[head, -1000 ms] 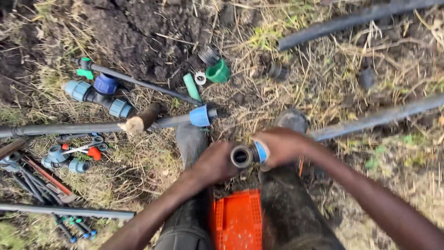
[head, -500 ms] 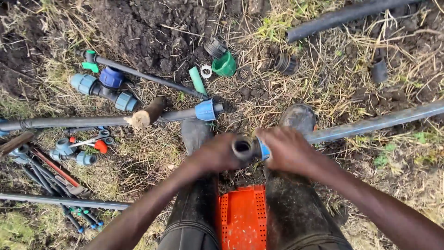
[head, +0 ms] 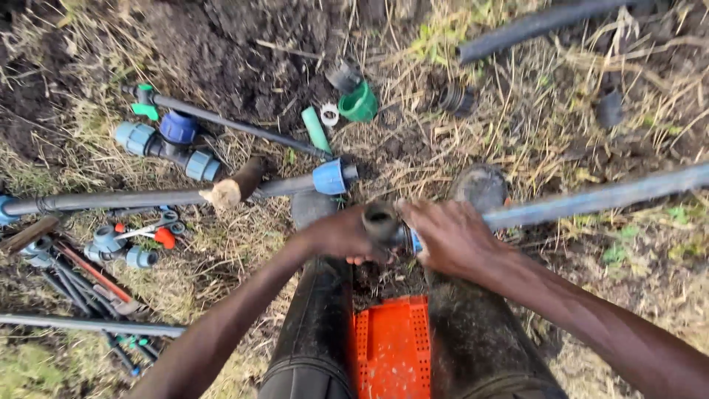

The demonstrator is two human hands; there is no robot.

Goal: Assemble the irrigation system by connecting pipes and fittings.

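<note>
Both hands meet at the middle of the scene on one dark pipe fitting [head: 384, 222]. The left hand [head: 341, 235] wraps its near side and the right hand [head: 452, 238] closes over the joint where a long dark pipe [head: 591, 198] runs off to the right edge. Only the fitting's open round mouth and a sliver of blue collar show between the fingers; the rest is covered by the hands, so how the parts join cannot be made out.

Below the hands, two dark rubber boots [head: 473, 325] stand on the ground, with an orange perforated crate [head: 390, 346] between them, cut off by the near edge.

To the left lies another pipe with a blue coupling [head: 329, 176] at its end, partly crossed by a wooden handle [head: 235, 186]. Farther left sits a blue tee fitting [head: 166, 140]. A green cap [head: 359, 103] and a small white ring [head: 329, 114] lie far from the hands. At the near left, a tangle of tools and small fittings [head: 111, 251] is too cluttered to sort out.
</note>
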